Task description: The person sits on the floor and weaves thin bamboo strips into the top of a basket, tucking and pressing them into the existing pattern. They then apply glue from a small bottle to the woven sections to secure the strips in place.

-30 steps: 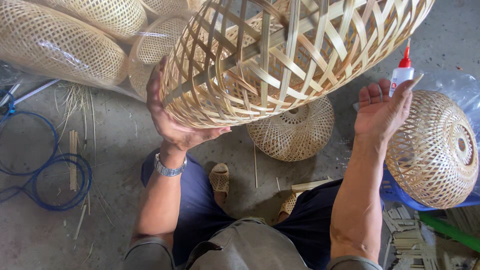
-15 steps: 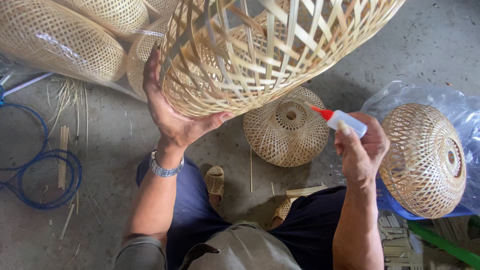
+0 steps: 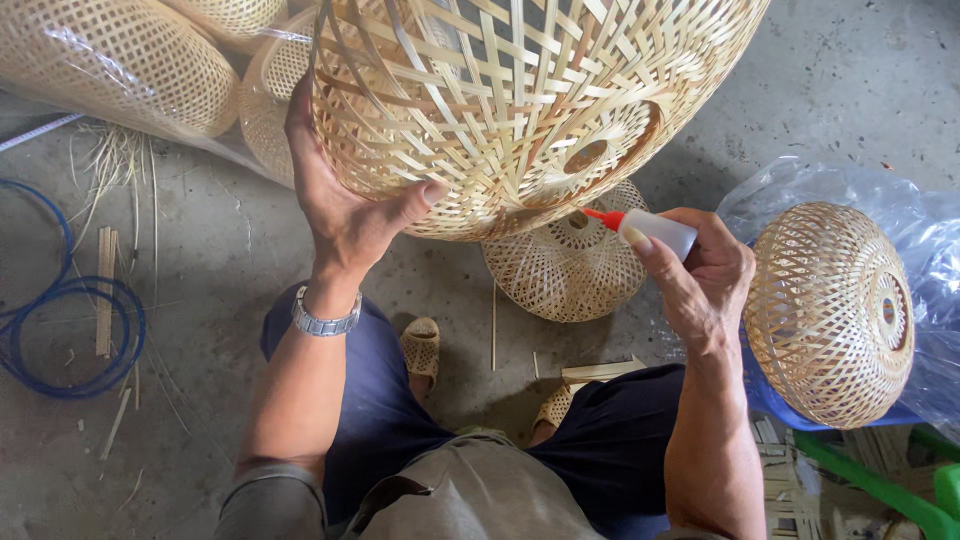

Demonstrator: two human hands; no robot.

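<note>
Left hand [image 3: 345,215] props the big open-weave basket [image 3: 520,100] from below; right hand [image 3: 700,275] grips the glue bottle [image 3: 645,230], red tip at its lower rim. Risk: an oversqueeze drips glue onto the smaller basket [image 3: 570,270] below.

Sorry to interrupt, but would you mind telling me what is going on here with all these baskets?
A seated person steadies a large open-weave bamboo shade with the left hand, palm against its side. The right hand grips a small squeeze bottle, its red nozzle aimed at the shade's lower rim. A smaller woven shade lies on the concrete floor below, and another woven shade rests on clear plastic to the right.
</note>
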